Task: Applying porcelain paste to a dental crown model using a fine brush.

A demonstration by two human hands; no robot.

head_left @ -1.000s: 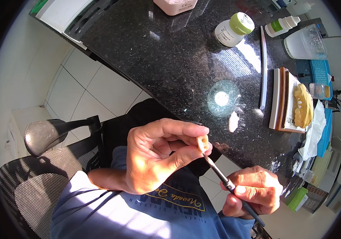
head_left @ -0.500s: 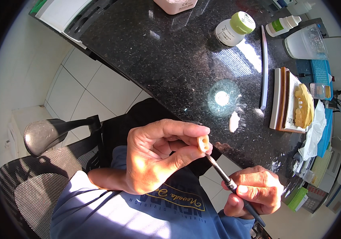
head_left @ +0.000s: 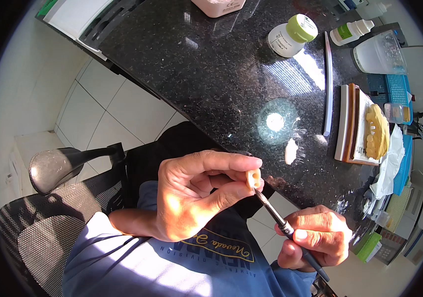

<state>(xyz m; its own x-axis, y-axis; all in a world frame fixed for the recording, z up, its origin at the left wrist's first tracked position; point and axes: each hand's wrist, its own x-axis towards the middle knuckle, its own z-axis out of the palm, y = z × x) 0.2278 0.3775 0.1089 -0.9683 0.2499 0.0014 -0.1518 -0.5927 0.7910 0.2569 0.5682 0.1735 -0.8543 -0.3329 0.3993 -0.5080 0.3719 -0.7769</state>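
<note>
The left hand (head_left: 187,195) is left of the right hand (head_left: 320,237), both before the table (head_left: 182,69). The tool (head_left: 272,208) in the right hand slants up leftward, its tip at the piece (head_left: 251,181) between the left hand's fingers. Behind them on the table lies a blob (head_left: 290,151); farther back stands a jar (head_left: 284,38). Right of the jar lies a rod (head_left: 328,86), with a bottle (head_left: 351,32) and cup (head_left: 378,53) right of its far end. Right of the blob, a dental cast (head_left: 377,132) rests against a block (head_left: 342,123).
</note>
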